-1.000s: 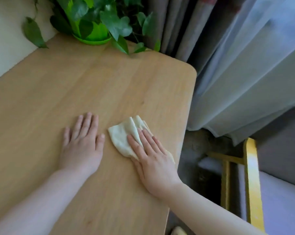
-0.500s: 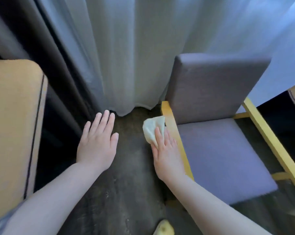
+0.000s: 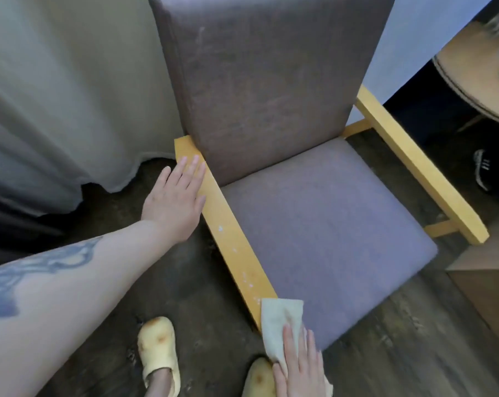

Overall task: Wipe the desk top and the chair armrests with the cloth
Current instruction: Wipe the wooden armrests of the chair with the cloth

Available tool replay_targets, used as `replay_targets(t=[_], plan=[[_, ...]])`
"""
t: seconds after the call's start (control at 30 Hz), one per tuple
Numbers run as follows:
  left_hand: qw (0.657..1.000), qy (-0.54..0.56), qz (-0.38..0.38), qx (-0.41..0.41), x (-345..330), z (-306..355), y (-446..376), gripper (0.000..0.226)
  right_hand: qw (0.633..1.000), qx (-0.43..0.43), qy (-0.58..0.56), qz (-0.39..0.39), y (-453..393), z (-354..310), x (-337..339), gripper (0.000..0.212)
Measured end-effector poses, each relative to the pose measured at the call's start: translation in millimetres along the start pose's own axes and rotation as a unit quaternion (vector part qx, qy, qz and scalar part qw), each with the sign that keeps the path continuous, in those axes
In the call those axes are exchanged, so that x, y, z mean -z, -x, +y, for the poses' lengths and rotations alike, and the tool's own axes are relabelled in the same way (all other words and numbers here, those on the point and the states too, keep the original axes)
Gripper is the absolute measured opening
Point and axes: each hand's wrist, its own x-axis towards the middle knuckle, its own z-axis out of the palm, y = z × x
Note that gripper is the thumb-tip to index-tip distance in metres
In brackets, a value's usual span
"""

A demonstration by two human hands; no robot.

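Head view: at six o'clock the right hand, fingers straight and close together, presses the cloth flat on the near end of the chair's yellow armrest. At eleven o'clock from the cloth, the left hand rests on the armrest's far end, fingers straight and slightly apart.

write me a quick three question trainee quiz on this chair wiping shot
1. True or false: the left hand presses the pale folded cloth.
2. The cloth covers which end of the curtain-side yellow wooden armrest? A front, B middle, C back.
3. Fill in: the left hand's straight fingers rest on that armrest's ___ end.
Key: 1 false, the right hand does; 2 A; 3 back.
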Motion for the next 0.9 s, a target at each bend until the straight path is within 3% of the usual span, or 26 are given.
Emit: replay_targets(t=[0.13,0.33,0.47,0.6,0.7,0.77,0.9], plan=[[0.999,-0.001,-0.015,-0.05,-21.8,-9.1,-37.0,0.06,0.994,-0.1,-0.047,-0.021,-48.4,-36.5,-2.4,0.056],[0.989,-0.033,-0.074,-0.122,-41.2,-24.3,-69.2,0.06,0.991,0.052,-0.126,0.008,-177.9,-102.3,4.2,0.055],[0.984,-0.028,-0.102,-0.147,-44.7,-39.9,-76.2,0.064,0.987,0.154,0.037,0.003,-200.2,-104.6,-2.2,0.056],[0.989,0.042,-0.069,-0.121,-51.3,-30.5,-68.3,0.06,0.984,0.172,0.038,0.016,-142.8,-71.3,-11.6,0.055],[0.992,0.064,-0.07,-0.087,-59.2,-26.4,-65.4,0.061,0.989,0.139,0.044,0.017,-110.2,-52.7,-19.2,0.054],[0.991,0.072,-0.081,-0.081,-61.7,-25.1,-67.2,0.062,0.993,0.108,0.035,0.018,-118.3,-66.6,-22.1,0.056],[0.984,0.12,-0.107,-0.07,-59.3,-31.8,-79.2,0.056,0.988,0.141,0.052,0.031,-192.9,-118.7,-16.3,0.058]])
